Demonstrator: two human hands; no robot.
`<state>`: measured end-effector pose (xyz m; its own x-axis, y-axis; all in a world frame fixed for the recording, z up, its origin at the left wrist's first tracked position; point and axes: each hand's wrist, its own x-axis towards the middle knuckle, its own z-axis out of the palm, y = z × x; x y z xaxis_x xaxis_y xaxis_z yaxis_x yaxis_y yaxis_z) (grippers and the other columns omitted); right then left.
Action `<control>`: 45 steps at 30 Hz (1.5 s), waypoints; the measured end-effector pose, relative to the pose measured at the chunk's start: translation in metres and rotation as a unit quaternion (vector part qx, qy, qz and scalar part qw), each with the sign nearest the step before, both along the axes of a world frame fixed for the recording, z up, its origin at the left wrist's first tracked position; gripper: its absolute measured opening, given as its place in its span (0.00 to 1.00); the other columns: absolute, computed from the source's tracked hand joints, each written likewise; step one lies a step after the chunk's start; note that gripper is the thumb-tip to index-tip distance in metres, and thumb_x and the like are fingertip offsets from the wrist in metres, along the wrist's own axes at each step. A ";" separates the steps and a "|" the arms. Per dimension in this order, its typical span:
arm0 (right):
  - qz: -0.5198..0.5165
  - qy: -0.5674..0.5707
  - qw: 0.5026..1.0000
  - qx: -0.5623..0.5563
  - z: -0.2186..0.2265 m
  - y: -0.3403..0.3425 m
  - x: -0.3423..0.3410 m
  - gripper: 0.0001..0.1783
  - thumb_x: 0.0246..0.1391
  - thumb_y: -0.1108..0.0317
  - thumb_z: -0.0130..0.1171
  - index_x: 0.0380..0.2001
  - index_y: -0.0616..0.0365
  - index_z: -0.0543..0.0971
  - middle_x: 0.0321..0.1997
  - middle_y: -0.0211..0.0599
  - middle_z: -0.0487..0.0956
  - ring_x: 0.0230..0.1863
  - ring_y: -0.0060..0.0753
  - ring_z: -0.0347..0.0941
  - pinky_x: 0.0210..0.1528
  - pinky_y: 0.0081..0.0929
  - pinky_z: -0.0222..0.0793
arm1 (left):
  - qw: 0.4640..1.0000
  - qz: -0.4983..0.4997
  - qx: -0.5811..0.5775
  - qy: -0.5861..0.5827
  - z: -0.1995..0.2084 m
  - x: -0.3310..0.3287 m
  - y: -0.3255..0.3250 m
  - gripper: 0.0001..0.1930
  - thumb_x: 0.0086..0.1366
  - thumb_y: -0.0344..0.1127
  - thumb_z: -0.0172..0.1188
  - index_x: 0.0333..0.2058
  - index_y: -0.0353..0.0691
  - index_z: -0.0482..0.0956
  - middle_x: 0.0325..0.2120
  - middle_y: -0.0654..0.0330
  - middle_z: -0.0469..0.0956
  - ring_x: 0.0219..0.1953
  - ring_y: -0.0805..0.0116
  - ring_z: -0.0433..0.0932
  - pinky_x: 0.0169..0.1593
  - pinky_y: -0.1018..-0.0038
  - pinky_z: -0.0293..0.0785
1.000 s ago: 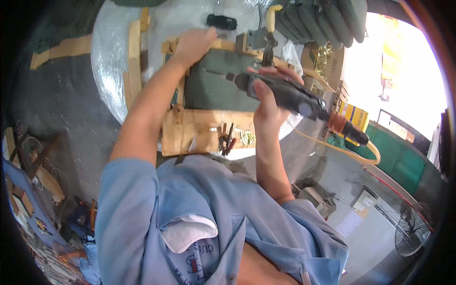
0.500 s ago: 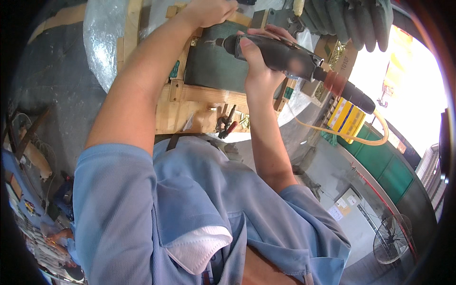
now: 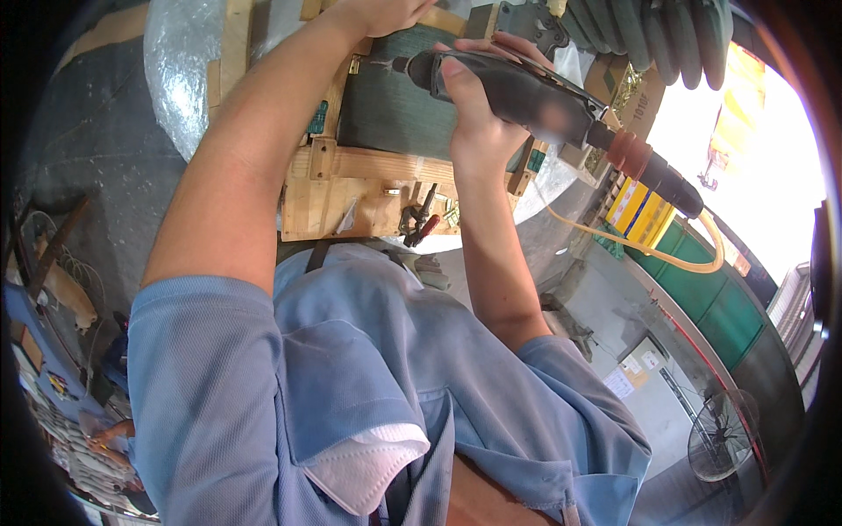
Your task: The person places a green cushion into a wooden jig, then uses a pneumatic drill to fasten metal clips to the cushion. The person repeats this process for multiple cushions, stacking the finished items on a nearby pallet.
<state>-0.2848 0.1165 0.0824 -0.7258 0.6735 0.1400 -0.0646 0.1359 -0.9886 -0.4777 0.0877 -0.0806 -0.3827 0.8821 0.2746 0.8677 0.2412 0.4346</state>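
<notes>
My right hand (image 3: 487, 118) is wrapped round a black air screwdriver (image 3: 526, 95), thumb along its near side. The tool lies nearly level, its thin bit pointing left over a dark green panel (image 3: 395, 110). From its brown-collared rear end runs a yellowish hose (image 3: 702, 265). A wooden frame (image 3: 377, 165) borders the panel. At the top edge my left hand (image 3: 386, 13) is partly cut off, its fingers curled beside the panel's far side. What they hold, if anything, is out of sight. A small red-handled tool (image 3: 423, 228) rests on the frame's near wooden ledge.
Clear plastic wrap (image 3: 175, 88) lies left of the frame. Grey finger-shaped pieces (image 3: 675, 39) hang at the upper right, near a cardboard box (image 3: 645, 114) with brass-coloured fasteners. A yellow box (image 3: 645, 210) stands farther right, and a fan (image 3: 724, 436) at the lower right.
The bench and both hands sit slightly higher in the picture, so more of my left hand is cut off. My grip on the screwdriver looks the same.
</notes>
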 end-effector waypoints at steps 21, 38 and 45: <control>-0.012 -0.013 0.999 0.045 -0.001 -0.004 -0.003 0.34 0.54 0.75 0.75 0.58 0.68 0.67 0.45 0.52 0.85 0.47 0.46 0.88 0.54 0.37 0.83 | 1.000 0.007 -0.017 -0.020 0.006 0.002 0.003 0.15 0.73 0.48 0.55 0.36 0.45 0.82 0.28 0.47 0.86 0.32 0.41 0.86 0.39 0.46 0.80; -0.009 -0.030 0.998 0.047 0.005 -0.015 -0.007 0.35 0.51 0.75 0.76 0.58 0.64 0.67 0.44 0.47 0.84 0.47 0.34 0.84 0.52 0.29 0.81 | 0.999 0.026 -0.022 -0.025 0.010 0.001 -0.005 0.16 0.74 0.49 0.52 0.35 0.45 0.82 0.28 0.47 0.86 0.33 0.42 0.86 0.40 0.47 0.80; -0.009 -0.036 0.998 0.057 0.008 -0.021 -0.003 0.35 0.52 0.75 0.75 0.58 0.65 0.67 0.47 0.50 0.83 0.48 0.35 0.84 0.54 0.31 0.82 | 0.997 0.015 -0.071 -0.030 0.016 0.002 0.001 0.17 0.76 0.49 0.51 0.39 0.44 0.83 0.32 0.47 0.87 0.37 0.43 0.87 0.44 0.47 0.80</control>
<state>-0.2881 0.0951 0.0906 -0.7247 0.6694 0.1636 0.0101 0.2477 -0.9688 -0.4754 0.0884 -0.0648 -0.4221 0.8980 0.1243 0.8324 0.3296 0.4455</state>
